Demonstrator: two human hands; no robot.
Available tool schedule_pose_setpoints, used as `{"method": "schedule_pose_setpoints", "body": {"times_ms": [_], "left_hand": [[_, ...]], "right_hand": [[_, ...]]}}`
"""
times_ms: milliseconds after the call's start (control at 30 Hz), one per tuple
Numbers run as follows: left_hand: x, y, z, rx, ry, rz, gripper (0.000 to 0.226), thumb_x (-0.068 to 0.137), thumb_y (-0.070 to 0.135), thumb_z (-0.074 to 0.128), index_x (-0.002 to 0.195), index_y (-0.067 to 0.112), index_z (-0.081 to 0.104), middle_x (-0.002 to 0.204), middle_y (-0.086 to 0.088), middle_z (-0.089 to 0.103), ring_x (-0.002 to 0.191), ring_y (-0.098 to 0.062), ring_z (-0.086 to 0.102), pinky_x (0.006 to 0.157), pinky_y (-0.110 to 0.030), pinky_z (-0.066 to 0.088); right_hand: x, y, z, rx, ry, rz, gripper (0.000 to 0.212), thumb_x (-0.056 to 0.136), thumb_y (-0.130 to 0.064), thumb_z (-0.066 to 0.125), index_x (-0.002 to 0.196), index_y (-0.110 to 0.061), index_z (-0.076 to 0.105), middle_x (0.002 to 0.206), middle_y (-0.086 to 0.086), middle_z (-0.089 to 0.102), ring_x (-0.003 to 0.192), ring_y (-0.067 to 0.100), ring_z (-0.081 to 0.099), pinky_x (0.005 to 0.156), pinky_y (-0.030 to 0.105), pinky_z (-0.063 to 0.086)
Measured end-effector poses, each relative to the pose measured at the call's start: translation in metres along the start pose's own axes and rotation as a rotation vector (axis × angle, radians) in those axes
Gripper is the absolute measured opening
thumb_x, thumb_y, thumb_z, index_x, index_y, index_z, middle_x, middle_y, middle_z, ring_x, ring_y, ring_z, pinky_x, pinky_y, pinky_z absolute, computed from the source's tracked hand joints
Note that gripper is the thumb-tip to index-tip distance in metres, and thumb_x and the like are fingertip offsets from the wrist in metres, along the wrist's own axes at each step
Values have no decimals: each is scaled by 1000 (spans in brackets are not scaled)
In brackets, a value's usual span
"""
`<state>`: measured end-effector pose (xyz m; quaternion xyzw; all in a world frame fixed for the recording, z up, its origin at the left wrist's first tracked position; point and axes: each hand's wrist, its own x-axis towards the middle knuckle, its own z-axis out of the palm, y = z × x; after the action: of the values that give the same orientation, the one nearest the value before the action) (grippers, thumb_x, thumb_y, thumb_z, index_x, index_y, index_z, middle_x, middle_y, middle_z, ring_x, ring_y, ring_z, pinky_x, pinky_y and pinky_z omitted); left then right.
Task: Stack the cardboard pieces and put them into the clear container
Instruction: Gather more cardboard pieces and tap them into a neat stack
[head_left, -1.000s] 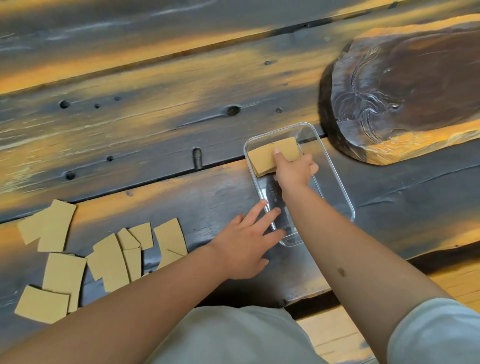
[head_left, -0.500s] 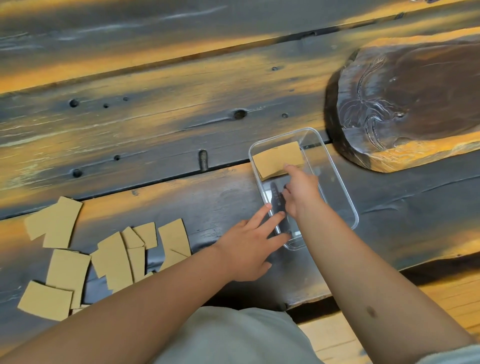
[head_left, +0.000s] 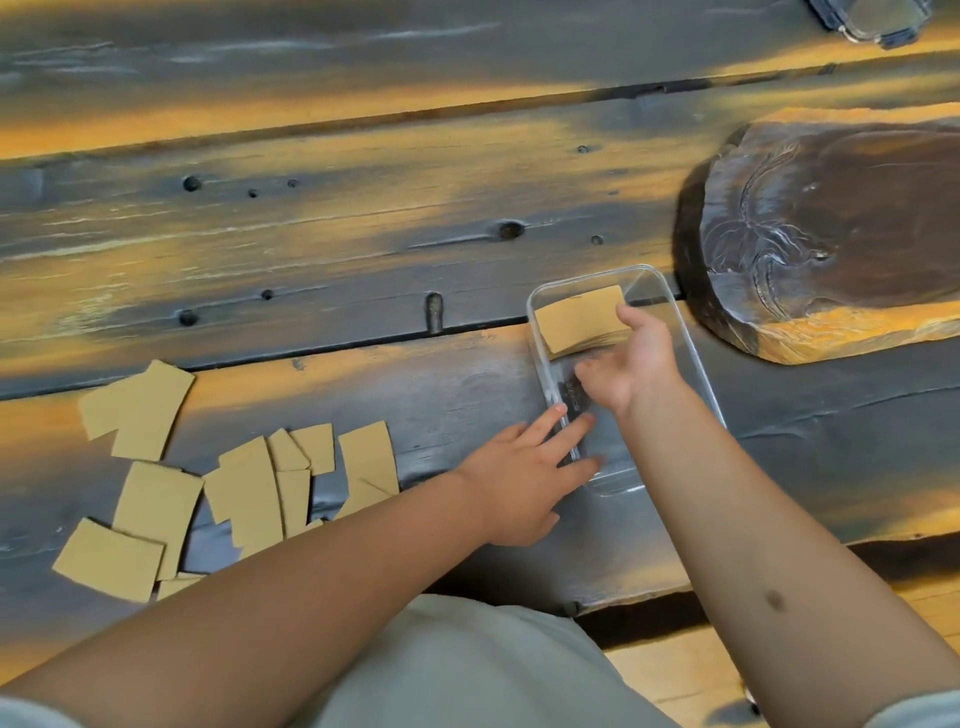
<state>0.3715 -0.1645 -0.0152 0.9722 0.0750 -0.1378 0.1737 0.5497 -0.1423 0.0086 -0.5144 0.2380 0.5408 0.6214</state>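
Cardboard stack lay at the far end of the clear container; the open right hand hovered just nearer, gripping nothing. Flat, open left hand steadied the container's near-left wall, loose pieces left of it. Best to square the stack against the end wall

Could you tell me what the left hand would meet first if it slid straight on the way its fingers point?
The left hand already has fingertips at the near-left wall of the clear container. Pushing on up and rightward, it would probably meet the right hand inside it next; depth is unclear.
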Motion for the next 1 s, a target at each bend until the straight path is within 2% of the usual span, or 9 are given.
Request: {"method": "schedule_pose_setpoints", "body": {"times_ms": [100, 233, 300, 367, 433, 500, 600, 733, 1000], "left_hand": [[-20, -11, 1, -50, 103, -45, 80, 88, 42, 56, 151, 27, 8, 161, -11, -6, 147, -31, -7, 115, -48, 12], [-70, -40, 16, -116, 84, -220, 81, 88, 51, 48, 151, 32, 1, 161, -8, -10, 147, -30, -8, 116, -49, 7], [-112, -56, 32, -110, 32, -346, 85, 85, 57, 49, 151, 33, 1, 161, -8, -10, 147, -33, -7, 115, -51, 10], [-155, -68, 54, -133, -2, -478, 87, 83, 62, 49, 151, 33, 3, 160, -10, -10, 146, -35, -6, 114, -52, 11], [-201, -71, 78, -159, -16, -603, 88, 81, 64, 50, 150, 32, 6, 160, -11, -7, 145, -35, -2, 113, -52, 14], [-239, -71, 100, -139, -10, -710, 88, 80, 65, 49, 150, 30, 8, 158, -11, 0, 143, -34, 4, 110, -52, 20], [-272, -67, 123, -135, -29, -805, 87, 81, 70, 40, 150, 32, 2, 157, -7, -1, 142, -32, 6, 107, -52, 22], [-294, -76, 141, -144, -52, -850, 89, 81, 76, 30, 148, 37, -13, 158, -8, -19, 145, -36, -8, 111, -58, 11], [-302, -127, 132, -215, 49, -943, 97, 80, 80, 21, 151, 22, -8, 156, -18, -23, 143, -38, -19, 114, -57, -1]], "right_hand": [[-12, 8, 0, -186, -12, -47, 76, 90, -36, 54, 152, -11, 17, 151, 14, 31, 142, 26, 24, 118, 43, 11], [-49, 37, 10, -588, 142, -617, 61, 85, -29, 60, 141, -20, 37, 145, 4, 42, 129, 14, 42, 97, 27, 33], [-64, 73, 17, -754, -11, -752, 60, 83, -25, 62, 138, -20, 40, 143, 0, 44, 127, 8, 44, 99, 22, 36], [-62, 112, 18, -997, -184, -717, 59, 85, -22, 66, 139, -19, 42, 143, 1, 45, 131, 10, 41, 109, 28, 32], [-53, 156, 15, -1331, -254, -622, 67, 85, -27, 69, 143, -20, 38, 145, 1, 42, 133, 12, 37, 108, 27, 28], [-41, 196, 9, -1523, -255, -493, 77, 83, -31, 70, 148, -18, 30, 152, 5, 34, 138, 19, 31, 109, 28, 25], [-33, 239, 2, -1691, -116, -337, 93, 82, -40, 70, 152, -23, 13, 161, 6, 3, 147, 27, 3, 116, 42, 14], [-36, 286, 7, -1777, 21, -361, 100, 75, -44, 71, 150, -32, 6, 161, -1, -11, 146, 27, -12, 114, 45, 11], [-39, 301, -8, -1924, -54, -427, 122, 62, -51, 82, 148, -38, -4, 158, -3, -22, 144, 27, -19, 115, 42, 5]]}}
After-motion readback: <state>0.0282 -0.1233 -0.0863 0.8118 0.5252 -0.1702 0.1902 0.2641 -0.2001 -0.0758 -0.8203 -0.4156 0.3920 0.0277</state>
